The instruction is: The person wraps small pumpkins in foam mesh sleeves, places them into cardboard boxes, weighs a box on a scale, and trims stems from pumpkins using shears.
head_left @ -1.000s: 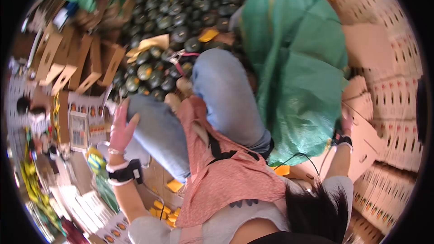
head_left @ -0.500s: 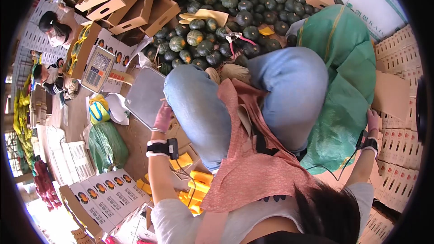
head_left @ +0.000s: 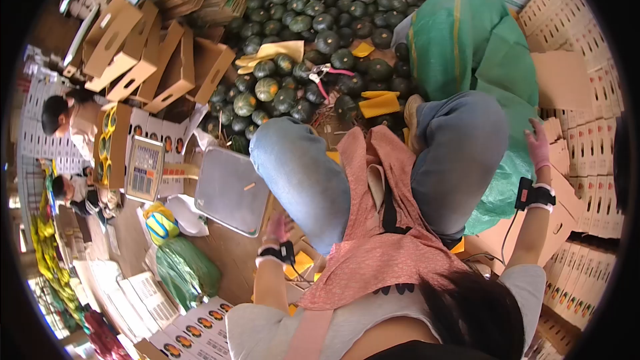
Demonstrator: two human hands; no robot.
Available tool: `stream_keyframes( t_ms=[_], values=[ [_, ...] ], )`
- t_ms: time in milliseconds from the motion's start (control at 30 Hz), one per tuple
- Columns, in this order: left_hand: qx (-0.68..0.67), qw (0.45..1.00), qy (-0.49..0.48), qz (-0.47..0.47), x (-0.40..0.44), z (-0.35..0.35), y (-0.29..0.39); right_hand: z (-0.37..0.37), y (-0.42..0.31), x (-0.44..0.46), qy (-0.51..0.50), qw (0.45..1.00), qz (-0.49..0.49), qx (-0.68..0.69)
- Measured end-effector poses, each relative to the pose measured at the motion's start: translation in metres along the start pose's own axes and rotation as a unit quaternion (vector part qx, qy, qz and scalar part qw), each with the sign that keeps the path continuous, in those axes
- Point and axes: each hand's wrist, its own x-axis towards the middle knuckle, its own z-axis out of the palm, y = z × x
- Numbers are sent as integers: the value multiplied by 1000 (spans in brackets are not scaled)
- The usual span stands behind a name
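Note:
My left hand (head_left: 279, 228), in a pinkish glove, is beside my left knee, below the grey platform of a weighing scale (head_left: 233, 190). Its fingers are apart and hold nothing that I can see. On the other side, my right hand (head_left: 537, 143), gloved the same way, has spread fingers by the edge of a large green sack (head_left: 497, 87). A cardboard box (head_left: 553, 210) lies below it. Beyond my knees spreads a heap of dark green squashes (head_left: 313, 10), with pink-handled pruning shears (head_left: 325, 75) and a pale yellow glove (head_left: 270, 55) on top.
Open cardboard boxes (head_left: 127, 57) are piled at the upper left. The scale's display (head_left: 144, 169) stands near a filled box (head_left: 107, 143). Two people (head_left: 79, 120) are at the far left. Stacked printed cartons (head_left: 593, 153) line the right. Yellow pieces (head_left: 379, 104) lie near my feet.
My left hand has come away from the scale platform's edge, back toward my body. My right hand has moved forward along the sack. My knees are wider apart, and the view has shifted.

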Motion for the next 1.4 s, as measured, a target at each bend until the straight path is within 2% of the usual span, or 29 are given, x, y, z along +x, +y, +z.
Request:
stream_keyframes(
  t_ms=[33,133,200,267,300,333,367,400,467,500,567,633,667,700,733,767,800,833,900,967,1033,1167,1233,1367,1400],
  values=[
    [-8,999,23,-41,-9,13,-5,3,-12,-6,-7,1000,12,16],
    [-45,995,20,-81,-32,32,-15,-3,-47,-15,-10,999,21,29],
    [74,994,-10,76,-43,28,-19,-10,-57,13,-13,1000,-16,-9],
    [4,997,56,62,-84,57,31,-23,-106,53,17,997,-72,35],
    [-32,994,89,58,-105,72,56,-30,-130,82,-14,996,-76,32],
    [-13,991,21,130,-87,36,49,-38,-152,114,-48,995,-82,30],
    [-163,962,161,145,-128,96,89,-43,-173,147,-43,989,-135,41],
    [-91,982,109,121,-125,77,112,-48,-195,182,-37,980,-188,54],
    [-66,960,140,235,-136,78,136,-55,-236,261,-37,955,-289,53],
    [-20,928,209,307,-173,133,173,-52,-260,296,-81,956,-258,113],
    [88,873,241,415,-185,174,207,-33,-298,361,-124,952,-166,225],
    [213,826,280,440,-185,214,244,19,-299,423,-140,945,-79,284],
    [290,818,281,409,-179,225,257,61,-279,465,-117,939,-125,299],
    [363,803,282,379,-171,234,268,95,-273,488,-55,981,-87,167],
    [323,818,282,383,-169,251,279,117,-285,471,-106,871,81,472],
    [284,833,282,383,-161,263,285,161,-261,507,-144,841,191,485],
    [244,839,256,414,-142,247,275,187,-256,512,-118,792,240,548],
    [352,802,270,400,-146,250,287,224,-238,532,-127,718,288,621],
    [362,846,218,325,-148,264,308,261,-223,553,-77,635,407,652],
    [394,840,217,303,-139,278,338,286,-202,559,-56,607,402,683],
    [421,824,227,304,-126,291,360,302,-190,570,-34,594,443,670],
    [440,811,242,300,-113,308,382,309,-200,588,-39,596,437,673],
    [442,810,241,302,-111,311,388,319,-197,599,-45,593,468,654],
    [450,801,241,314,-118,313,387,301,-238,589,49,582,371,722],
    [450,798,242,320,-122,313,384,294,-250,585,66,605,353,711]
  ],
)
